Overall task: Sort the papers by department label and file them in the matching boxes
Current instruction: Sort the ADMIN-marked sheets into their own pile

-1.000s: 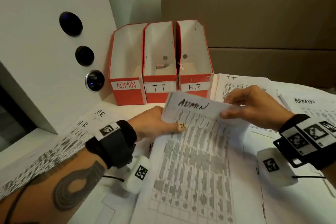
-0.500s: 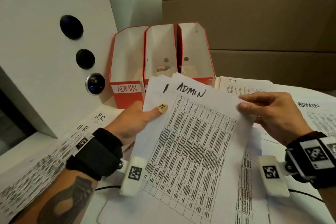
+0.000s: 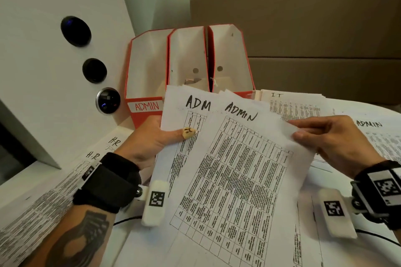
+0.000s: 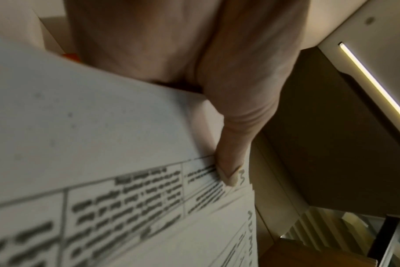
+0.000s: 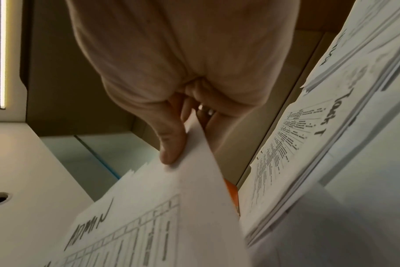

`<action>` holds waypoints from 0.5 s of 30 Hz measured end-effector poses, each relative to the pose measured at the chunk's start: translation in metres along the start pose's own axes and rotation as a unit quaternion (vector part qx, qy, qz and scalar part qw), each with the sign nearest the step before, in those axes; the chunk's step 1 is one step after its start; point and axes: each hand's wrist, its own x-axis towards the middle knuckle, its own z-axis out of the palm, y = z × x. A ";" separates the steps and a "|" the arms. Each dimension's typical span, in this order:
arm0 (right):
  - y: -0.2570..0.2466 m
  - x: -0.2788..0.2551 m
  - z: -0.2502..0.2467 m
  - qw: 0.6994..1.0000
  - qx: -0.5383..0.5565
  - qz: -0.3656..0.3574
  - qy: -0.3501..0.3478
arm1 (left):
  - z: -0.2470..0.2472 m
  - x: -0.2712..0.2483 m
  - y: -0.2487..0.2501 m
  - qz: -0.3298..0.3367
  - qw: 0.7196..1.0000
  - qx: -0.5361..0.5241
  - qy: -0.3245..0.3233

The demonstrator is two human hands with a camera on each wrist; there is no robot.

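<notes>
While three red file boxes stand with no sheets visible in them at the upper centre of the head view, a person holds up two sheets headed ADMIN in front of them. The left hand (image 3: 149, 141) grips the rear sheet (image 3: 184, 119) at its left edge, thumb pressed flat on the printed table, as the left wrist view confirms. The right hand (image 3: 332, 143) pinches the front sheet (image 3: 238, 169) at its right edge between thumb and fingers; the right wrist view shows the paper caught in that pinch. The front sheet overlaps the rear one and lies tilted, its heading towards the boxes.

Only the ADMIN box (image 3: 147, 84), leftmost of the three, shows its label; the fronts of the middle box (image 3: 186, 60) and the right box (image 3: 230, 58) are hidden behind the raised papers. Only small scraps show at the bottom of two boxes, so filing appears not to have begun.

Much is left. A stack headed IT (image 3: 293, 104) lies at centre right, another ADMIN page (image 3: 375, 136) at the far right edge, and pages marked H.R (image 3: 104, 147) at lower left beside the white cabinet (image 3: 43, 71). By the look of it, the person is gathering the ADMIN pages first, and every pile on the desk remains to go into its box.
</notes>
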 end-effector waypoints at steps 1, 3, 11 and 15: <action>0.000 0.000 0.003 1.000 0.001 0.004 -0.016 | 0.000 0.001 0.001 -0.005 1.000 0.002 -0.006; -0.002 -0.002 0.009 0.999 0.019 0.016 -0.046 | 0.002 0.003 0.002 -0.016 0.999 0.018 -0.021; 0.012 0.002 0.006 0.997 -0.035 -0.021 0.072 | -0.004 0.006 -0.012 -0.042 0.999 -0.022 0.013; 0.010 0.004 -0.005 0.996 -0.013 -0.060 0.072 | -0.011 0.006 -0.018 -0.040 0.998 -0.047 0.030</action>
